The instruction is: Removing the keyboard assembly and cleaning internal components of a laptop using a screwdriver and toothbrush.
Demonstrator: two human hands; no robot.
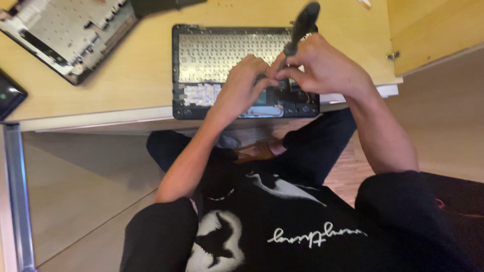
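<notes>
- Opened laptop base (222, 60): black frame, silvery keyboard backplate facing up, lying flat at the near edge of the wooden desk, slightly overhanging it
- Black screwdriver (301, 26): tilted, handle up and away, tip down on the base's lower part

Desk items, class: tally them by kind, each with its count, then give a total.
Opened laptop shells: 2 (one under the hands, one at far left)
Screwdriver: 1, held by the right hand, left hand at its tip
Dark device at left edge: 1
Total: 4
</notes>
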